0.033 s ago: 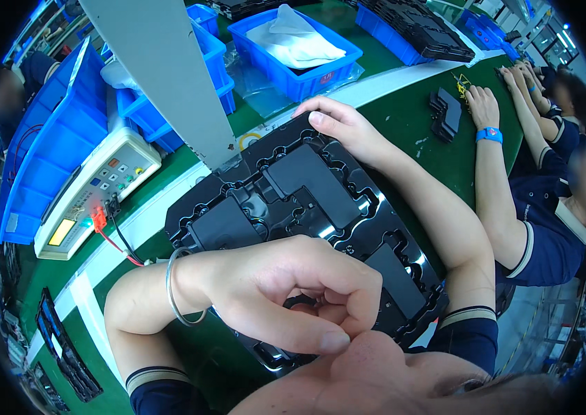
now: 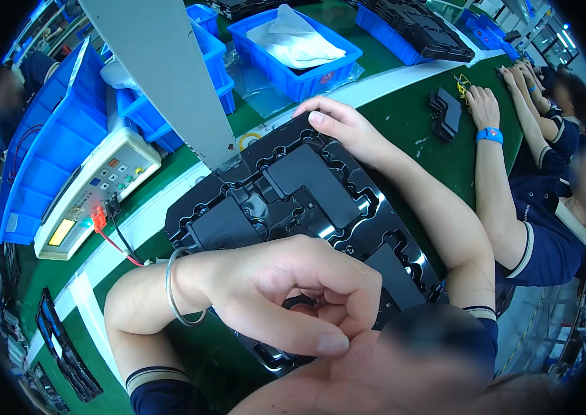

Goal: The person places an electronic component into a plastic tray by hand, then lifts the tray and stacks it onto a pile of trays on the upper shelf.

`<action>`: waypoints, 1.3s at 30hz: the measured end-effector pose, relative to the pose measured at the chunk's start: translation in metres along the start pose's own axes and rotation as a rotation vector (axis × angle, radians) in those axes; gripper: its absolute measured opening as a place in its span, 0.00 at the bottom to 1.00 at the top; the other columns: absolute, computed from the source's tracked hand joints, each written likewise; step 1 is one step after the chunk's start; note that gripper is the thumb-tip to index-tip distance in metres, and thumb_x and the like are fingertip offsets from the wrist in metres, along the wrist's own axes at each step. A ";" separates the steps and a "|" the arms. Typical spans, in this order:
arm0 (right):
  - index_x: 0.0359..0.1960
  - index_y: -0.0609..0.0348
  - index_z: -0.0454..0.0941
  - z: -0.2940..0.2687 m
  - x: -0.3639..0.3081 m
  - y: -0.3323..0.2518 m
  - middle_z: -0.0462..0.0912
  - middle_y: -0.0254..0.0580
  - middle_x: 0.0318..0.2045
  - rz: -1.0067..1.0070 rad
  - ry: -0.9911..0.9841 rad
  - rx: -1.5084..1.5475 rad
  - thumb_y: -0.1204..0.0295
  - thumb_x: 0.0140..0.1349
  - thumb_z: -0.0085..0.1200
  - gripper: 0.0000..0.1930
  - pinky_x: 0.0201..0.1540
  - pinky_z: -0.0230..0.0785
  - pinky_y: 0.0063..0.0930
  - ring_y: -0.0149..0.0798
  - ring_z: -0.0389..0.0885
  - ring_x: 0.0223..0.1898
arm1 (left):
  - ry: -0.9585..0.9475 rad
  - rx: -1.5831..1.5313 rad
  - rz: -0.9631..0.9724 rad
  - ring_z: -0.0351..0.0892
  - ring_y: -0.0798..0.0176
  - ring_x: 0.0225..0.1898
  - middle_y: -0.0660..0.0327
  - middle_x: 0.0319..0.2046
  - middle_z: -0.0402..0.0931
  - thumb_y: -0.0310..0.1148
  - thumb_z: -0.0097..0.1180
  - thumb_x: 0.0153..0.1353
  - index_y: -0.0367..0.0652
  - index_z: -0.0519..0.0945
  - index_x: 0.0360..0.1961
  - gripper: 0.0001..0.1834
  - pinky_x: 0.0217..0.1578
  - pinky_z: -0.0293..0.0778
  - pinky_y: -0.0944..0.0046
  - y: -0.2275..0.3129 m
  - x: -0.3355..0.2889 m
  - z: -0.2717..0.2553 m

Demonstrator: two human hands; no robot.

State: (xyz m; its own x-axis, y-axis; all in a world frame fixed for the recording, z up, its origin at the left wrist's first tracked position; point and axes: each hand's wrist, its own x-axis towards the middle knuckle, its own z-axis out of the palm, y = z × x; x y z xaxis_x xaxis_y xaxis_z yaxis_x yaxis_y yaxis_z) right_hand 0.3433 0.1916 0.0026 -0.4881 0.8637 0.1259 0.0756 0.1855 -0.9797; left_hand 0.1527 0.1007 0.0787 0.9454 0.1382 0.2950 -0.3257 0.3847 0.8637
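Observation:
A black moulded plastic tray (image 2: 404, 245) lies at a slant on the bench, with several flat black parts set in its recesses. One is an L-shaped black piece (image 2: 317, 183). My right hand (image 2: 348, 128) grips the tray's far corner, thumb on top and fingers over the rim. Raised above the near part of the tray is my left hand (image 2: 300, 287), its fingers curled in and the thumb closing toward them. Something reddish shows inside the curl, but I cannot make out what it is. A metal bangle (image 2: 170, 290) circles my left wrist.
At left stands a tester box (image 2: 99, 190) with red and black leads plugged in. A grey post (image 2: 168, 76) rises behind the tray. Blue bins (image 2: 293, 52) line the back. Right of me, a co-worker's hand (image 2: 483, 107) rests near yellow wires and black parts (image 2: 445, 114).

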 end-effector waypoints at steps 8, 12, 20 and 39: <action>0.39 0.60 0.69 0.001 0.001 0.000 0.72 0.30 0.30 -0.004 0.029 0.018 0.64 0.60 0.43 0.13 0.40 0.61 0.18 0.22 0.68 0.34 | 0.028 0.021 -0.014 0.61 0.70 0.11 0.64 0.13 0.65 0.34 0.56 0.47 0.34 0.73 0.22 0.12 0.12 0.51 0.72 0.001 0.000 0.001; 0.39 0.61 0.69 0.001 0.001 -0.001 0.72 0.30 0.30 -0.003 0.035 0.009 0.64 0.60 0.43 0.13 0.40 0.61 0.18 0.22 0.68 0.34 | 0.020 0.029 -0.018 0.62 0.67 0.12 0.62 0.13 0.66 0.33 0.55 0.47 0.34 0.73 0.22 0.11 0.13 0.53 0.69 0.000 0.000 0.000; 0.39 0.61 0.69 0.000 0.001 0.000 0.72 0.30 0.30 -0.010 0.039 -0.009 0.64 0.60 0.43 0.13 0.40 0.61 0.18 0.22 0.68 0.34 | 0.001 0.037 0.034 0.61 0.65 0.12 0.62 0.13 0.65 0.28 0.53 0.46 0.34 0.72 0.21 0.07 0.13 0.53 0.68 0.000 0.002 0.000; 0.41 0.59 0.69 0.000 0.001 0.000 0.72 0.33 0.35 0.006 -0.002 -0.022 0.63 0.60 0.40 0.14 0.44 0.60 0.20 0.25 0.68 0.38 | 0.019 -0.004 0.026 0.60 0.70 0.12 0.63 0.14 0.65 0.36 0.59 0.49 0.34 0.72 0.23 0.14 0.12 0.51 0.72 -0.005 0.000 0.002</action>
State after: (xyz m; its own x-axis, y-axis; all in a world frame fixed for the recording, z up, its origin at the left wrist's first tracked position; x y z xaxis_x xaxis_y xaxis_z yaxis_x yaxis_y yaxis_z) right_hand 0.3431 0.1921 0.0027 -0.4894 0.8638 0.1198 0.0975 0.1907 -0.9768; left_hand 0.1543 0.0972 0.0755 0.9363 0.1659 0.3095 -0.3504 0.3845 0.8541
